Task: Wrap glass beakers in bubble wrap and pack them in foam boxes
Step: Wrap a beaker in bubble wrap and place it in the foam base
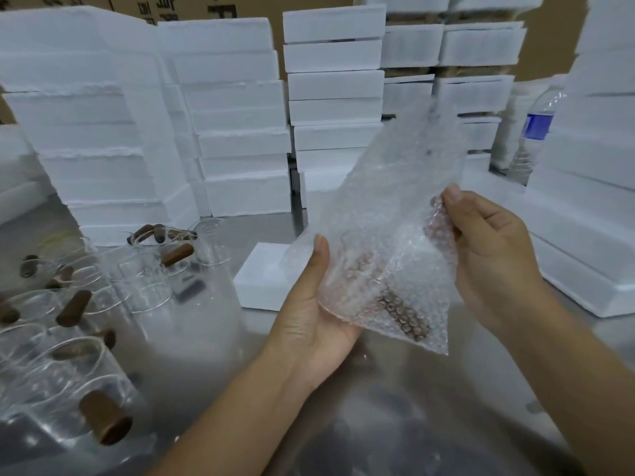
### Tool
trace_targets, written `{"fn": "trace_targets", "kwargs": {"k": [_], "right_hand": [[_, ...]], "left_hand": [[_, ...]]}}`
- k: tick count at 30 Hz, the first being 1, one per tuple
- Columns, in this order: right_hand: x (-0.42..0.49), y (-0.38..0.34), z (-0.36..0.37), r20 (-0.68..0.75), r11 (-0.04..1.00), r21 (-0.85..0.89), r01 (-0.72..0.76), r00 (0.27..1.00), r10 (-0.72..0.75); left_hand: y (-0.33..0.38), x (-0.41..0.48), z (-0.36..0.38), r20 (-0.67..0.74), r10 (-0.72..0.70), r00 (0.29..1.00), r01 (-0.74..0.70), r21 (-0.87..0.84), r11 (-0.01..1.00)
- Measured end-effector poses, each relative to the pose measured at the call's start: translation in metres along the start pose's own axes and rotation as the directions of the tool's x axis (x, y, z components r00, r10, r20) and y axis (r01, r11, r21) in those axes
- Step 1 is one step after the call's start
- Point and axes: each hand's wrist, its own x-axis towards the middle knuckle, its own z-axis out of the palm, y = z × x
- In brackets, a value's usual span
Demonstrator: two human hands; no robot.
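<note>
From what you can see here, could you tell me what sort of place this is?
Probably a packing station in a warehouse: stacked white foam boxes, cardboard cartons behind them, and glass beakers on the metal table beside hand-held bubble wrap.

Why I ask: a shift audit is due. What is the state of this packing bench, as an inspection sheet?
Surface: grey table, crowded at left and at the back.
Job's things: bubble wrap held up, a brown handle showing through it; unwrapped glass beakers crowded at left; small foam box on the table beyond the left hand; foam boxes stacked behind.
Clutter: water bottle between the right stacks.
Grippers: left hand holds the wrap from below, thumb in front; right hand pinches its right side.
Cables: nothing seen.
Surroundings: cardboard cartons behind the stacks.
</note>
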Motion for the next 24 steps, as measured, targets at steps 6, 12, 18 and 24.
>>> {"fn": "trace_targets", "kwargs": {"k": [6,12,18,24], "right_hand": [[-0.012,0.004,0.009,0.186,0.958,-0.276,0.078,0.982,-0.026],[-0.03,0.009,0.021,0.391,0.91,-0.411,0.06,0.913,0.116],[-0.025,0.01,0.023,0.242,0.944,-0.33,0.018,0.968,0.066],[-0.016,0.007,0.018,0.043,0.977,-0.124,-0.174,0.983,0.18]], "left_hand": [[0.01,0.003,0.0,-0.117,0.142,0.983,-0.14,0.03,0.99],[0.02,0.003,-0.003,-0.108,0.228,0.968,-0.218,0.092,0.972],[0.019,0.001,0.001,-0.059,0.196,0.979,-0.173,0.271,0.947],[0.034,-0.003,0.003,-0.095,0.248,0.964,-0.166,0.512,0.843]]}}
